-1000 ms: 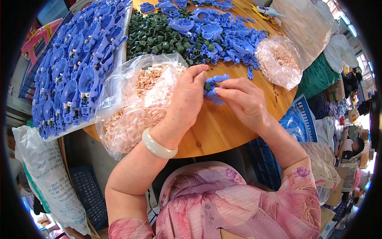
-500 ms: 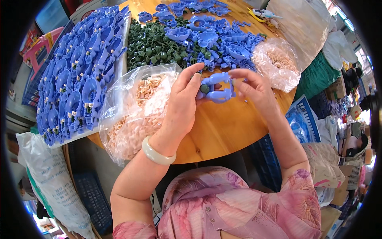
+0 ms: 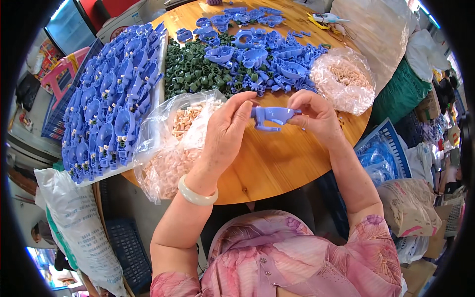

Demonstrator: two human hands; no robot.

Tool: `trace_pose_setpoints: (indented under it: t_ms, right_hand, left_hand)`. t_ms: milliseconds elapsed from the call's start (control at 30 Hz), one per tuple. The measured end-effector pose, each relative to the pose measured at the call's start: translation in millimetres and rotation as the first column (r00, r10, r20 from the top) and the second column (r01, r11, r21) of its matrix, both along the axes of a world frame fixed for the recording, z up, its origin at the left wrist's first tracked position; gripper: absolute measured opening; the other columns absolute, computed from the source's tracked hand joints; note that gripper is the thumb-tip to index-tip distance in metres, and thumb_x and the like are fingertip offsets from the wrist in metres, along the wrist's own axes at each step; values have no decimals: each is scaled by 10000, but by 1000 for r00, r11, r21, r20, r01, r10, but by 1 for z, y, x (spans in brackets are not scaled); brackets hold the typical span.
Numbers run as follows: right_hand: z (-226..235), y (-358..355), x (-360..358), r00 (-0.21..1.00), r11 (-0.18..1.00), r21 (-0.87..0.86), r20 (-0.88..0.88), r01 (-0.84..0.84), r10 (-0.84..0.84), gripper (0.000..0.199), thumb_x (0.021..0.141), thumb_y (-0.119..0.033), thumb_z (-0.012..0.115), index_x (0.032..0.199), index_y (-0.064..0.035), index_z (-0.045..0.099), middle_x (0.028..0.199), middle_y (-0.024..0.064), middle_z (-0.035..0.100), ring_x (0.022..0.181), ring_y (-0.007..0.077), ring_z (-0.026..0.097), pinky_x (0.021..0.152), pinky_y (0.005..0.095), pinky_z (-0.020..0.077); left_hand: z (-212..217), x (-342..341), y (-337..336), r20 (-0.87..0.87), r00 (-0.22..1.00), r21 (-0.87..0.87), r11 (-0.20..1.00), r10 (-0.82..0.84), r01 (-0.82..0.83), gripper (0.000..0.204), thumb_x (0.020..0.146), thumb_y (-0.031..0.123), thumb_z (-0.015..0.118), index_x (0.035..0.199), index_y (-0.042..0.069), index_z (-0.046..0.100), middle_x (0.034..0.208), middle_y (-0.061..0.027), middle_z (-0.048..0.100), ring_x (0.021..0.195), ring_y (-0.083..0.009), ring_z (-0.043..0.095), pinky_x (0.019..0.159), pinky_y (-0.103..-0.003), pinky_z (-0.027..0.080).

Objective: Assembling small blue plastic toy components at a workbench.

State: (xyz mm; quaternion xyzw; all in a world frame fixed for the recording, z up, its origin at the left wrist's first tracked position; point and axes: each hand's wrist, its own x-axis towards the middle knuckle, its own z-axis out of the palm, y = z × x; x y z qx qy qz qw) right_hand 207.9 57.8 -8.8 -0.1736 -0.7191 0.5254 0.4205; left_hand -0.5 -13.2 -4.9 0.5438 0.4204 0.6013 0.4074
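Over the near part of the round table, my two hands hold one blue plastic part [image 3: 273, 115] between them. It has a rounded body with prongs below. My left hand [image 3: 231, 121] pinches its left end between thumb and fingers. The fingertips of my right hand [image 3: 316, 116] close on its right end; any small piece between them is hidden. Just left of my left forearm sits a clear bag [image 3: 170, 163] full of small cream-coloured pieces. Beyond my hands lie a heap of blue plastic parts [image 3: 257, 57] and a pile of dark green pieces [image 3: 198, 69].
A white board [image 3: 161, 81] at the left carries rows of blue assemblies [image 3: 106, 99]. Another clear bag of cream pieces [image 3: 346, 79] stands at the right. Farther back is a glue gun [image 3: 329, 19]. The wooden table's [image 3: 267, 168] curved edge runs near my body.
The blue part has turned from its open face to a side-on position. My right fingers have closed on its right end. The whole view has shifted slightly.
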Motion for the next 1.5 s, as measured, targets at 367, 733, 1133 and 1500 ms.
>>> trace_pose_setpoints:
  t_ms: [367, 733, 1133, 1500]
  right_hand:
    - [6, 3, 3, 998, 959, 283, -40, -31, 44, 232, 699, 58, 696, 882, -35, 591, 924, 42, 554, 842, 130, 537, 714, 236, 443]
    - [-6, -7, 1, 983, 990, 77, 133, 114, -124, 116, 842, -98, 614, 942, -41, 602, 864, 2, 536, 669, 64, 477, 589, 199, 380]
    - [-2, -8, -11, 949, 962, 258, 271, 89, -161, 34, 815, -26, 612, 847, -17, 604, 769, 34, 535, 635, 96, 476, 548, 217, 364]
    - [0, -8, -20, 875, 986, 52, 456, 156, -163, 13, 799, 5, 601, 809, -2, 605, 686, 46, 533, 608, 112, 536, 528, 239, 387]
  left_hand:
    - [37, -15, -21, -428, 903, -70, 998, -24, -7, 240, 840, 87, 589, 1053, -24, 590, 859, -99, 631, 781, -143, 583, 696, -259, 455]
    - [89, -60, -77, -140, 984, -173, 976, 111, -135, 308, 849, 69, 597, 1120, -70, 552, 917, -105, 641, 824, -135, 625, 750, -243, 499]
    - [137, -251, -74, -429, 576, 179, 690, 696, -701, 324, 830, 137, 641, 1091, -44, 576, 804, -92, 656, 706, -135, 648, 635, -236, 495]
    - [167, -442, -6, -580, -116, 498, 239, 806, -833, 401, 746, 245, 715, 1064, 30, 599, 807, -164, 667, 804, -315, 646, 729, -386, 493]
